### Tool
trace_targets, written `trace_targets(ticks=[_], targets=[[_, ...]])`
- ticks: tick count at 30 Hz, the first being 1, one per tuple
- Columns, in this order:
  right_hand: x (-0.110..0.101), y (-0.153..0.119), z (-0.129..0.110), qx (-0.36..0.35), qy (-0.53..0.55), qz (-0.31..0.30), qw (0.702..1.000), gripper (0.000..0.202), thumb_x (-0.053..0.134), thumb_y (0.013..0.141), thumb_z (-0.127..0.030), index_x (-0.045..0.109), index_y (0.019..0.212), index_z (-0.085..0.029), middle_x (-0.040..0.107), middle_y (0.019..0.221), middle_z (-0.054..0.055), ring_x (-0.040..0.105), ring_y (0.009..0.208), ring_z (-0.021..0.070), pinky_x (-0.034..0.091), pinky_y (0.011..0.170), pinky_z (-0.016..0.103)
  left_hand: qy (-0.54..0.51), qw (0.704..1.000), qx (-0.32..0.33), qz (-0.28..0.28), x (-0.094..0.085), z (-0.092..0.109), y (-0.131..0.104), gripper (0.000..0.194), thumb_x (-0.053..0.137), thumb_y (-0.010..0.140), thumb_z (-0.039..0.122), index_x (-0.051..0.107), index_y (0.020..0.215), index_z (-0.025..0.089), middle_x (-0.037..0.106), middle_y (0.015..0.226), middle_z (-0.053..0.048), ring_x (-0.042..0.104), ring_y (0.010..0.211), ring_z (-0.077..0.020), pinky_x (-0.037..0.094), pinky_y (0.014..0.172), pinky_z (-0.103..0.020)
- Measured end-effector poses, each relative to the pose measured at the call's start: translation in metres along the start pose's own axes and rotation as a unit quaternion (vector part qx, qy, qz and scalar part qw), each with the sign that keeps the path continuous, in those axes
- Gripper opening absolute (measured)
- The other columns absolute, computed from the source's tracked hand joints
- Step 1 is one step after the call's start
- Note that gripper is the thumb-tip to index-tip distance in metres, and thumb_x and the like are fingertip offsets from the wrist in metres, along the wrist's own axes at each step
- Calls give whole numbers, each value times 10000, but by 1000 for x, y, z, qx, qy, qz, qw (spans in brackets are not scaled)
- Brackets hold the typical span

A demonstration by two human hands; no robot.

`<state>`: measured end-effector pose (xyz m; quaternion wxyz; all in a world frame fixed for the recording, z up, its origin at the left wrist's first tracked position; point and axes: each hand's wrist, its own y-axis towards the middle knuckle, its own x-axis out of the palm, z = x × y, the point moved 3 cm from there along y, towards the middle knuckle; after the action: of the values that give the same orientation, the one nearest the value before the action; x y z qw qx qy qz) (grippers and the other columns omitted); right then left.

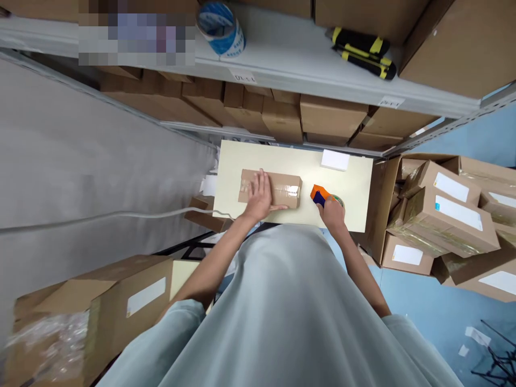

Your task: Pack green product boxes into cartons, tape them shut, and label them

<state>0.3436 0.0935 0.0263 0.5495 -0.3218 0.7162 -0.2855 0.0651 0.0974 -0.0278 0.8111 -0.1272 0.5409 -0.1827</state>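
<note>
A long brown cardboard box (285,188) lies on a cream table (355,215), with clear tape shining along its top. My left hand (260,198) rests flat on the box, fingers spread over its top and thumb along the near side. To the right of the box, my right hand (332,212) is wrapped round an orange and dark blue tape dispenser (321,193). The dispenser stays apart from the box. Part of a tape roll shows beside that hand. A white packet (335,160) sits near the table's back edge.
Shelves (274,72) full of cartons stand behind the table, with a blue tape roll (228,35) and yellow-black cutters (363,51) on one. Packed cartons (455,215) are on the right. A grey cable (161,216) reaches the table's left edge; an open carton (116,301) sits lower left.
</note>
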Motion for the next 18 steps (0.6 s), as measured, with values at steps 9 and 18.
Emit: trace_targets(ticks=[9, 18], targets=[[-166, -4, -81, -40, -51, 347, 936, 606, 405, 1162, -456, 543, 1553, -15, 780, 1248, 319, 744, 1171, 429, 444, 1187, 519, -165, 929, 148, 297, -126, 79, 79, 745, 342, 1164, 518, 181, 1816, 193, 195, 1894, -188, 65, 1786, -320, 171, 1427, -583], [-311, 65, -177, -69, -107, 441, 888, 447, 541, 1148, -405, 665, 1378, -42, 780, 1290, 299, 729, 1247, 381, 318, 1253, 531, -211, 876, 147, 408, -245, 68, 110, 466, 506, 1084, 295, 661, 1492, 134, 643, 1511, -204, 565, 1496, -352, 405, 1347, -526]])
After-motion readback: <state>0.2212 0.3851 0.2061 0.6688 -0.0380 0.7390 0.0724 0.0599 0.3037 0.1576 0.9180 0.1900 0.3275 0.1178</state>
